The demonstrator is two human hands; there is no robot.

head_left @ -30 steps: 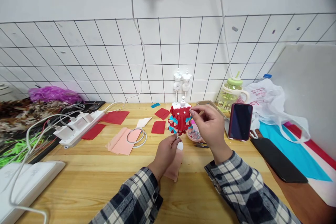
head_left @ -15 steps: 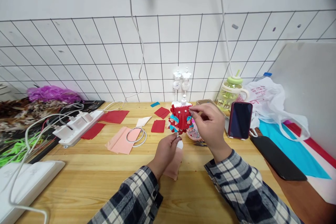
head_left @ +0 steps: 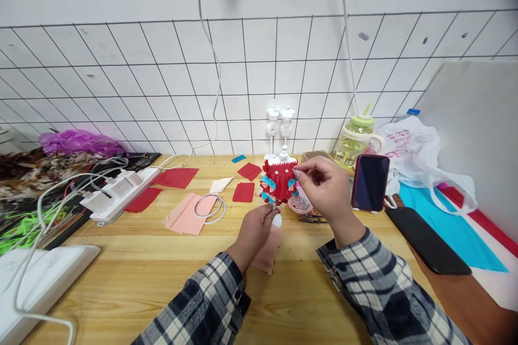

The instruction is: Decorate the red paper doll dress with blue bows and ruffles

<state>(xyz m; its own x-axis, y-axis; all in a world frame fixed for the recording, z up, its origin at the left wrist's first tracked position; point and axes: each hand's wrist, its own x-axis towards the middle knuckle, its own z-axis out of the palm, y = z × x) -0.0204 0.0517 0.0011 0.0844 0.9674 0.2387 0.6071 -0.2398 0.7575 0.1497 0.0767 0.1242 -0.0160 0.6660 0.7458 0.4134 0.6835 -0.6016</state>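
Observation:
A miniature white dress form point(head_left: 284, 158) wears a red crepe-paper dress point(head_left: 282, 182) with a zigzag top edge, small white beads and blue and peach ruffles at its sides. My left hand point(head_left: 254, 229) is closed around the thin stem below the skirt, holding the form upright above the table. At the dress's upper right edge, my right hand point(head_left: 326, 186) has thumb and index finger pinched together on the red paper. Whether a small piece is also between those fingertips is hidden. Behind the right hand sits a pink bowl point(head_left: 300, 205) of small beads, partly covered.
Two more white dress forms point(head_left: 279, 124) stand against the tiled wall. Red paper pieces point(head_left: 243, 192), peach paper point(head_left: 190, 214) and a white ring-shaped coil point(head_left: 210, 208) lie left. To the right are a phone point(head_left: 370, 183), a green-lidded bottle point(head_left: 356, 140) and a black case point(head_left: 427, 241).
My right hand has shifted slightly right and its fingertips remain at the dress's edge. The left hand keeps its hold on the stem. The camera view has tilted a little.

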